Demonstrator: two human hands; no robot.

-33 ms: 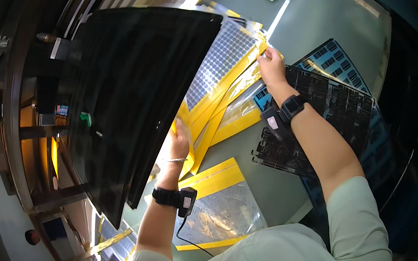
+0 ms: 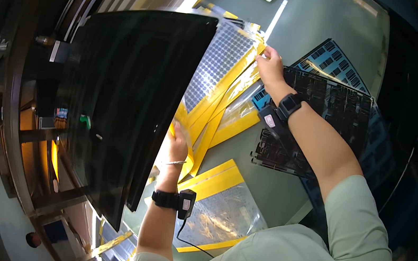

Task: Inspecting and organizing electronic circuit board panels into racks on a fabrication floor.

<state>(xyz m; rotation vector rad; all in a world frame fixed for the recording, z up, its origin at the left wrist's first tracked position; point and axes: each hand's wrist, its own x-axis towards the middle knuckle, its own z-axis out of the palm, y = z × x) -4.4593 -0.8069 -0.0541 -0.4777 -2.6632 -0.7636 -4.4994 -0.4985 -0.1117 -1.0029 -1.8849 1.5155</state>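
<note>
Gripping the near corner of the yellow-edged dotted sheet (image 2: 217, 73), the left hand (image 2: 177, 145) pins it flat beside the big black panel (image 2: 128, 98). Farther off, the right hand (image 2: 270, 67) pinches its far corner, keeping it taut above the black perforated stencils (image 2: 329, 110).

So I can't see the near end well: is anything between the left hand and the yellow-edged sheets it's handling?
Nothing visible. The left hand lies directly on the lower end of the yellow-edged sheets, beside the raised black panel. The right hand pinches their far end, also unobstructed.
</note>
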